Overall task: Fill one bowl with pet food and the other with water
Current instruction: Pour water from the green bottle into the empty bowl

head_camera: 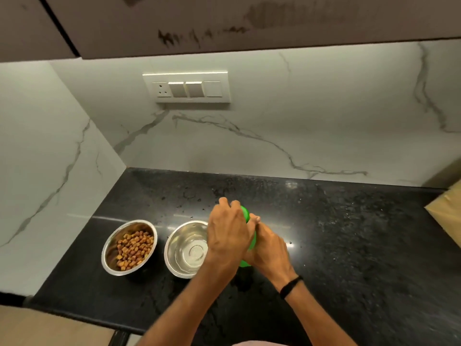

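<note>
Two steel bowls stand side by side on the black counter (349, 245). The left bowl (109, 248) holds brown and orange pet food (133, 249). The right bowl (185, 250) looks shiny inside; I cannot tell whether water is in it. Just right of it a green bottle (252, 242) stands upright, mostly hidden by my hands. My left hand (228, 233) is closed over its top. My right hand (268, 248) is wrapped around its body.
Marble walls close the counter at the back and left. A switch plate with a socket (187, 87) is on the back wall. A brown cardboard box (446, 213) juts in at the right edge. A cabinet hangs overhead.
</note>
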